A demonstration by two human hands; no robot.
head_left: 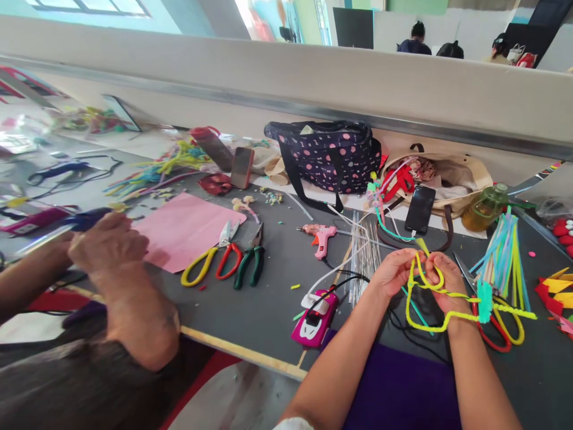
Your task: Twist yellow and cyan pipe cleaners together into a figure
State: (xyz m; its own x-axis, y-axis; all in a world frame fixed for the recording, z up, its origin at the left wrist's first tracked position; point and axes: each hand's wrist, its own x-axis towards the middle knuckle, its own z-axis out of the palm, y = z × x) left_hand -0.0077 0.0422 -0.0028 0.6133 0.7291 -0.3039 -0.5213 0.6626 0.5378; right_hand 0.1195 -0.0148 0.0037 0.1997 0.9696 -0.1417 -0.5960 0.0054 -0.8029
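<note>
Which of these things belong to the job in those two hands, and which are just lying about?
Part of the job, it seems:
yellow fuzzy wire, held by the left hand and right hand
fuzzy stems in a bundle, likely spare material
glue gun, perhaps

Probably just lying about:
navy bag
beige tote
black phone
bottle

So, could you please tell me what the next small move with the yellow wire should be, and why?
Probably a small twist of the yellow wire at the fingertips, to firm up its bend: the left hand and right hand come together there with the wire at their fingers, and it curves in an open loop beside them.
</note>
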